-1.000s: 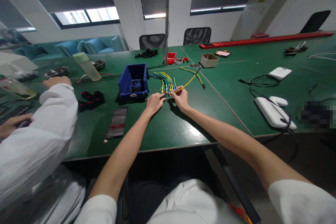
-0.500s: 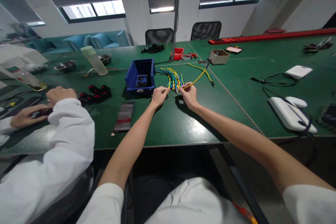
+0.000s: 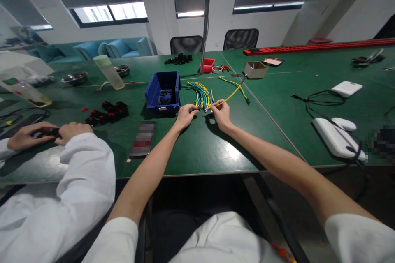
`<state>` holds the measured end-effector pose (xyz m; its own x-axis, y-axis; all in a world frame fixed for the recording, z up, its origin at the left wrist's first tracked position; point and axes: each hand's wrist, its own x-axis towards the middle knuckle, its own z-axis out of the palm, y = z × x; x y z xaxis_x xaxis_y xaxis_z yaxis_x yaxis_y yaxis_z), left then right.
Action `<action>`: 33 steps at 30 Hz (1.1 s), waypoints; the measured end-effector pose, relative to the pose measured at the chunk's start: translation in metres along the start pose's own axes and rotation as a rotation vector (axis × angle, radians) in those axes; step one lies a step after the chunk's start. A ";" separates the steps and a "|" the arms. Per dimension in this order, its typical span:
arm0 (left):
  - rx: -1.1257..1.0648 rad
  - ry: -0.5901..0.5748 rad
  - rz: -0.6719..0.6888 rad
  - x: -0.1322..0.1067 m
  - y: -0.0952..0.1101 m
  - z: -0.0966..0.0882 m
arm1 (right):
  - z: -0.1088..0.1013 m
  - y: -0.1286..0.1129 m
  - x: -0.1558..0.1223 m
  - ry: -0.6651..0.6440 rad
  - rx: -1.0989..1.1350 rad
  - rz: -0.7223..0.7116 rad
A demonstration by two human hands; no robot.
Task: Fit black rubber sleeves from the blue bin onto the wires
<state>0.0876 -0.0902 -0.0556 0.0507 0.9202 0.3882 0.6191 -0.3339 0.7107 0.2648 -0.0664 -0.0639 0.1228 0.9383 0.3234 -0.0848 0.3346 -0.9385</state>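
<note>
Yellow wire (image 3: 230, 96) pinched by right hand (image 3: 222, 116) fingers; left hand (image 3: 185, 116) fingers at wire bundle (image 3: 202, 93), grip unclear.

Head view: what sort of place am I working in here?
Probably a wiring or electronics assembly workshop: long green workbenches, a bundle of coloured wires at the left hand, a yellow wire pinched in the right hand, and a blue parts bin.

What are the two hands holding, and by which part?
The right hand pinches a yellow wire by its near end. The left hand touches the near ends of the coloured wire bundle; whether it grips one cannot be told.
</note>
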 end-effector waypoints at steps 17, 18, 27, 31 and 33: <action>0.094 0.032 0.087 0.000 -0.004 0.004 | 0.000 0.002 0.000 0.048 -0.082 -0.015; 0.094 0.030 0.091 0.000 -0.004 0.004 | 0.000 0.002 0.000 0.049 -0.083 -0.013; 0.116 0.027 0.092 -0.001 0.001 0.004 | 0.002 0.000 -0.001 0.015 -0.128 -0.016; 0.118 0.032 0.090 0.000 0.003 0.004 | 0.002 -0.001 0.000 0.007 -0.137 -0.012; 0.116 0.026 0.074 0.000 0.005 0.004 | 0.001 -0.002 0.000 -0.003 -0.128 -0.008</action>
<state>0.0934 -0.0914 -0.0544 0.0796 0.8879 0.4532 0.7010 -0.3730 0.6078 0.2638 -0.0670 -0.0622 0.1195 0.9360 0.3310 0.0436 0.3282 -0.9436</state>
